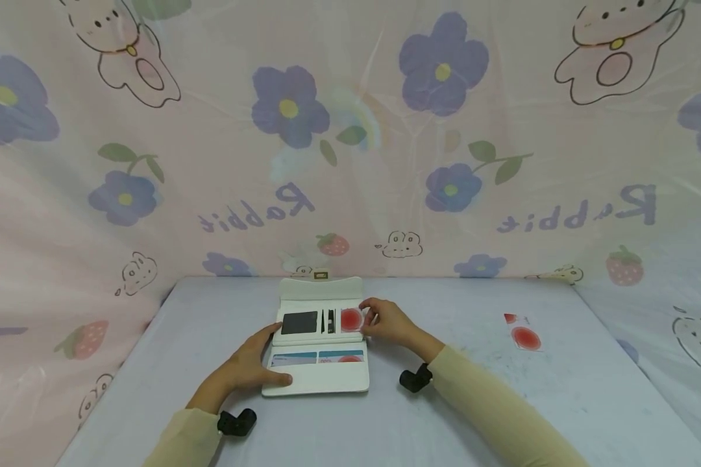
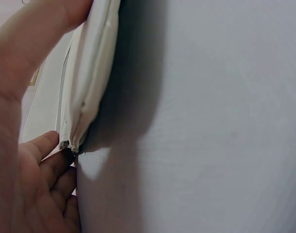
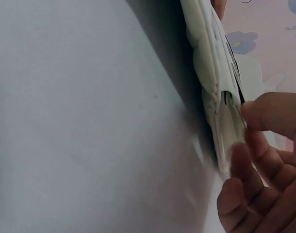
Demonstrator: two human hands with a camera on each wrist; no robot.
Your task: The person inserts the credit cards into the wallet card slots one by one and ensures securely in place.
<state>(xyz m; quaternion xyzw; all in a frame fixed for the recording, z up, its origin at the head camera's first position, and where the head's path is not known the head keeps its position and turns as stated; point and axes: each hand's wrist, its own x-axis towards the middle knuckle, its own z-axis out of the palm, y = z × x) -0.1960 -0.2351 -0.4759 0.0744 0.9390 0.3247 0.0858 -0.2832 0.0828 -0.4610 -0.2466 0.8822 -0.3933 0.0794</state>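
Note:
A white wallet (image 1: 321,383) lies unfolded, with a dark window panel (image 1: 300,323), a small mirror-like slot and several card pockets. A red-and-white card (image 1: 352,320) sits at its upper right pocket. My right hand (image 1: 388,322) pinches that card's right edge with thumb and index finger; in the right wrist view its fingertips (image 3: 254,114) meet the wallet's side. My left hand (image 1: 248,363) steadies the wallet's left side, thumb laid across the lower panel, fingers spread along the edge. Blue-topped cards (image 1: 295,359) show in the lower pocket.
A loose card with a red circle (image 1: 526,338) lies on the white table (image 1: 455,415) to the right. Behind the table hangs a patterned curtain (image 1: 362,175). Black wrist cameras (image 1: 237,423) are strapped near both cuffs.

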